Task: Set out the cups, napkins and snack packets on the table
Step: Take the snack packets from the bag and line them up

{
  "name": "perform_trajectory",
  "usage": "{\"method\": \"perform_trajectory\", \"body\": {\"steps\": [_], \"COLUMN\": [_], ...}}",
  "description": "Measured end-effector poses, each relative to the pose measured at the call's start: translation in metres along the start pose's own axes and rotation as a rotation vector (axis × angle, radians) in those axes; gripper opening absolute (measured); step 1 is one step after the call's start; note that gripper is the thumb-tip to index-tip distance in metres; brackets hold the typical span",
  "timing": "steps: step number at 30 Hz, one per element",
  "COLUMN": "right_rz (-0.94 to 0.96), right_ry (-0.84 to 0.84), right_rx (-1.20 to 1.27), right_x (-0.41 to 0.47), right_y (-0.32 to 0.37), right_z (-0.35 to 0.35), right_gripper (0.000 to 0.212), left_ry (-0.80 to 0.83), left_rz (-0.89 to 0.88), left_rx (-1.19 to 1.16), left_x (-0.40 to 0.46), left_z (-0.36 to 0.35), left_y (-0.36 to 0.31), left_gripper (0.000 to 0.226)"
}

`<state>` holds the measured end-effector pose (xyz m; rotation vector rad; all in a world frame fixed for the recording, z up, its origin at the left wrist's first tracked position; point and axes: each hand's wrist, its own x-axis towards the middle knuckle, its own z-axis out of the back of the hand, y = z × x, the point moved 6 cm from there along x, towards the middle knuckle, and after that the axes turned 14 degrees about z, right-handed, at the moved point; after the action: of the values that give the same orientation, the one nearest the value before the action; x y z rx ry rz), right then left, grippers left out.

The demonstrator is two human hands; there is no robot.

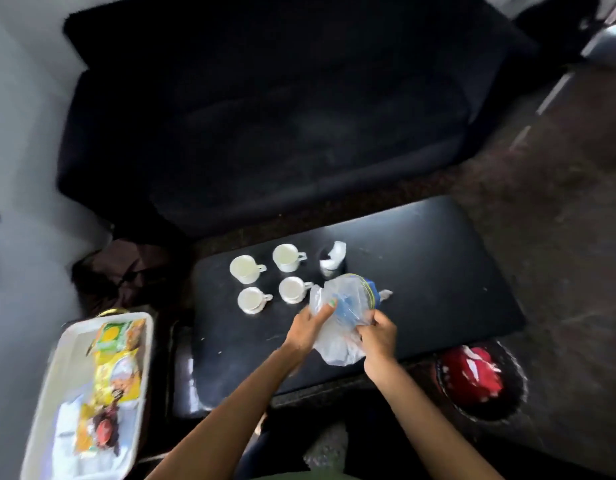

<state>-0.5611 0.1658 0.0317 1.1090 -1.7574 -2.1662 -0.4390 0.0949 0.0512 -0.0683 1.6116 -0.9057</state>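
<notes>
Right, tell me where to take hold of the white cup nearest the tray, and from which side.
Take the near-left white ceramic cup by its small side handle, which points right toward the neighbouring cup. Come from above and pinch the handle or rim, because the gap on that side looks tight. Both hands are busy holding the clear plastic bag, so free one first.

Head camera looks steeply down onto the table.

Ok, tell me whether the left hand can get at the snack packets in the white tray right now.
Probably not yet: the left hand grips the clear plastic bag. The path to the snack packets looks open once it lets go.
</notes>
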Motion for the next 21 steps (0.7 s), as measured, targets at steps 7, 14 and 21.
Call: {"method": "perform_trajectory", "body": {"steps": [7,14,21], "right_rz": [-0.178,-0.335,-0.445], "right_ry": [-0.423,-0.896,-1.168], "right_rx": [0.223,0.231,-0.005], "right_x": [0.053,0.08,0.12], "right_y": [-0.04,-0.108,-0.188], "right_z": [0.146,0.263,0.35], "right_gripper": [0.039,0.033,0.025], "left_ry": [0.167,0.345,0.38], "left_rz": [0.083,0.094,0.037], "left_rx": [0.4,0.997,1.463], "left_x": [0.045,0.091,0.153], "left_z": [-0.156,-0.274,-0.35], "left_y": [-0.002,0.029,0.077], "left_gripper": [0.039,0.087,0.078]}}
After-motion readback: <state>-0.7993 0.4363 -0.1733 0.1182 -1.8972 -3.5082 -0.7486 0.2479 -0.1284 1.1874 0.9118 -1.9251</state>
